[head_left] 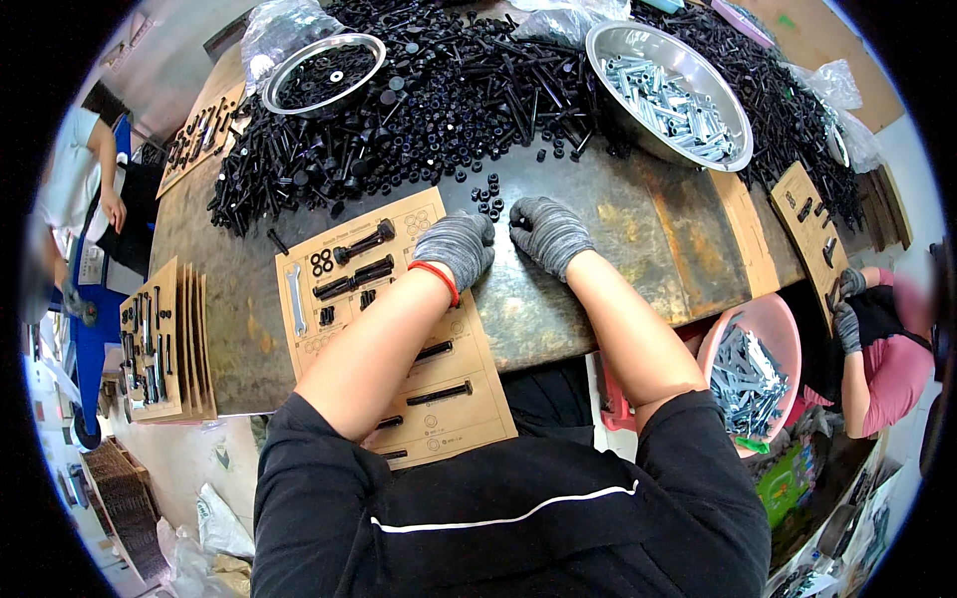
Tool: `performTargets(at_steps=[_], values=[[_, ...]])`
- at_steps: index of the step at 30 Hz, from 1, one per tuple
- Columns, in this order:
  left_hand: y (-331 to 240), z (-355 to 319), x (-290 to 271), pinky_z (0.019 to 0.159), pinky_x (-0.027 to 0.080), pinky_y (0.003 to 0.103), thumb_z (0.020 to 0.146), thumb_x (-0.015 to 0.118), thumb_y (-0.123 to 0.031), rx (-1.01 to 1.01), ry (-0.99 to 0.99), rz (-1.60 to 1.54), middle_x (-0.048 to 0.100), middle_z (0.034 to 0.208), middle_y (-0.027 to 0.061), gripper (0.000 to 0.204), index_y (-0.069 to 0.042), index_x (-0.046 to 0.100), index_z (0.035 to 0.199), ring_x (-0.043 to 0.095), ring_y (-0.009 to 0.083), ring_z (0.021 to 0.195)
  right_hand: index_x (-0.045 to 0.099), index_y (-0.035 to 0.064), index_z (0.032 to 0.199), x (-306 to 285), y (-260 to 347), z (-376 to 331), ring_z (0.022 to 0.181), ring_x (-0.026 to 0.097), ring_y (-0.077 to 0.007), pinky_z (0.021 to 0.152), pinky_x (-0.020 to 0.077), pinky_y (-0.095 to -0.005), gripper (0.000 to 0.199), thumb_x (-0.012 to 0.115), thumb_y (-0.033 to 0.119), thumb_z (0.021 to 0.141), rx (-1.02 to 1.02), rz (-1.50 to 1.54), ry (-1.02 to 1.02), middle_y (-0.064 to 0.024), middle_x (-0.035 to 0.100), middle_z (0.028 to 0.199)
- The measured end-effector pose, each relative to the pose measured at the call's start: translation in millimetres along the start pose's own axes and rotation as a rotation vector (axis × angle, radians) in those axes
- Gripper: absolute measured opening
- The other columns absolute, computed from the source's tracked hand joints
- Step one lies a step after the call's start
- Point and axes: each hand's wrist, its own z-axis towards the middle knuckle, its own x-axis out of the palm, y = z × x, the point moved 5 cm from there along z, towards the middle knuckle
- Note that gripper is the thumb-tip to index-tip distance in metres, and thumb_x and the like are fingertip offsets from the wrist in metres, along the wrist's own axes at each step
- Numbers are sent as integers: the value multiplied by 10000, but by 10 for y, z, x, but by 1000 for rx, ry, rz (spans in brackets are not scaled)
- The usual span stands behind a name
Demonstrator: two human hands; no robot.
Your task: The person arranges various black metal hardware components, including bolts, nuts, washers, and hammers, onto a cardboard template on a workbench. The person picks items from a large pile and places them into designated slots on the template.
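left hand [457, 247]: speckled grey glove, red cuff
right hand [547, 232]: speckled grey glove
card [384, 329]: tan
nuts [488, 194], 12 o'clock of the hands: black
basin [758, 329], 4 o'clock: pink

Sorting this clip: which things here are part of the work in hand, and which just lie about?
In use: left hand, right hand, small black nuts, cardboard sheet.
Lying about: silver-parts bowl, washer bowl, pink tub, stacked cards.
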Motion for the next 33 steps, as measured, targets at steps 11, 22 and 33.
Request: performTargets(at_steps=[11, 22, 33], values=[[330, -107, -321, 852, 515, 374, 817, 697, -222, -60, -148, -101, 666, 1038, 146, 329, -85, 656, 1113, 647, 280, 950, 638, 83, 1115, 0, 47, 138, 1034, 598, -356, 944, 485, -391, 381, 695, 160, 746, -51, -50, 24, -206, 574, 1178], [163, 169, -156, 852, 505, 404, 862, 625, -239, -64, 27, -73, 681, 1017, 152, 277, -61, 666, 1070, 641, 334, 950, 646, 84, 1092, 131, 50, -52, 985, 600, -358, 889, 501, -394, 368, 696, 111, 728, -238, 74, 89, -201, 584, 1074], [5, -254, -138, 864, 504, 392, 777, 729, -275, 146, 112, 26, 656, 1010, 159, 392, -63, 665, 1100, 632, 320, 952, 653, 55, 1056, 95, 45, -65, 901, 644, -359, 829, 525, -404, 329, 690, 159, 746, -178, 116, 171, -187, 672, 981]])
